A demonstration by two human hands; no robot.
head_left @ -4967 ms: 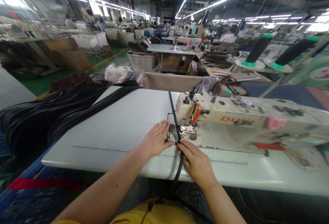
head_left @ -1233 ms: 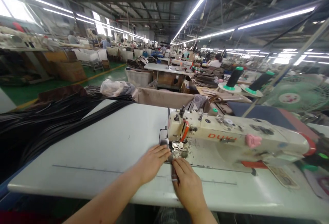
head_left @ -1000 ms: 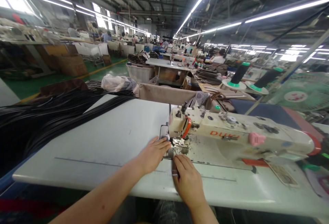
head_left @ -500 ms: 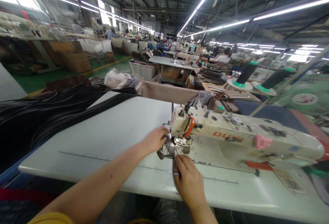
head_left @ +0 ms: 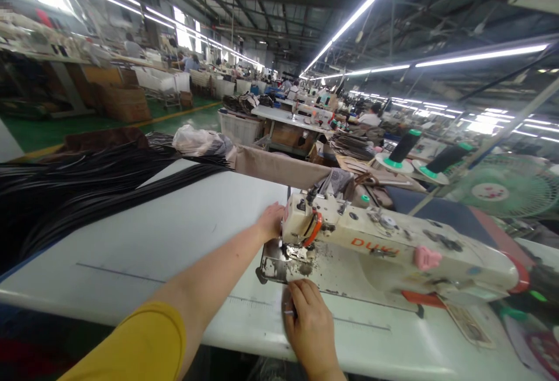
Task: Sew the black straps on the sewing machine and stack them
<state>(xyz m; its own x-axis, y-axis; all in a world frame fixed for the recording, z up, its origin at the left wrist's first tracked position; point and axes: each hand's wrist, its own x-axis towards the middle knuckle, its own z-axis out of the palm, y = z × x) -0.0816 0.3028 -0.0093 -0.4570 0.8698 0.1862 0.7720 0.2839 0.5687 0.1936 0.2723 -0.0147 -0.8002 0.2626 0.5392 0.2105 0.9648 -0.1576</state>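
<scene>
A cream sewing machine with orange trim stands on the white table. My left hand reaches to the far left side of the machine's head, beside the needle area. Its fingertips are partly hidden behind the head, so their grip does not show. My right hand rests at the front edge of the metal needle plate, fingers curled and close together. A small pale bit shows by its thumb, but what the hand holds is too hidden to name.
Long black strips lie in a pile along the left of the table. Two dark thread cones and a green fan stand at the right. A brown fabric trough runs behind the table. Other workstations and people are farther back.
My left hand has gone from in front of the needle area to farther back, beside the machine's head. My right hand keeps its place by the plate edge. The view has shifted slightly.
</scene>
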